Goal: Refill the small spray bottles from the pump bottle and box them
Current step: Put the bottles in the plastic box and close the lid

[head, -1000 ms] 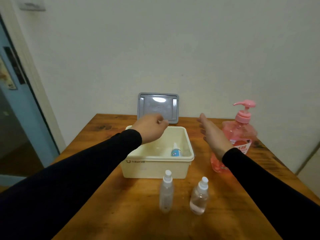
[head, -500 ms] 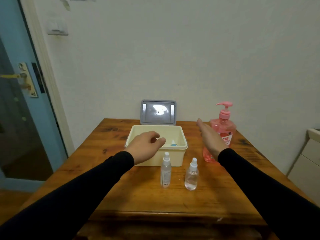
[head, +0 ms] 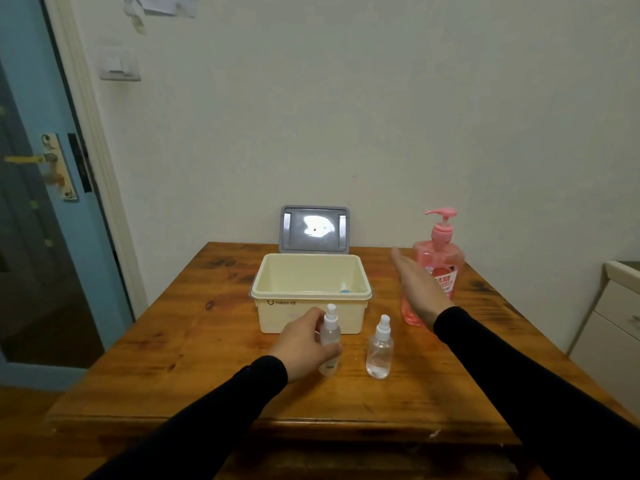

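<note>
Left hand on one spray bottle, right hand flat by the pump bottle

Head cam: the left hand [head: 304, 344] has its fingers curled round the slim spray [head: 330, 336], which stands upright on the table [head: 180, 341] just in front of the cream box [head: 310, 292]. The round spray [head: 379, 348] stands just beside it to the right, untouched, with clear liquid low inside. Something with a blue bit [head: 345, 289] lies inside the box, can't tell what. The grey lid [head: 314, 229] leans on the wall behind. The right hand [head: 417, 289] is held flat, fingers straight, in front of the pink pump [head: 437, 268]; can't tell if it's touching
</note>
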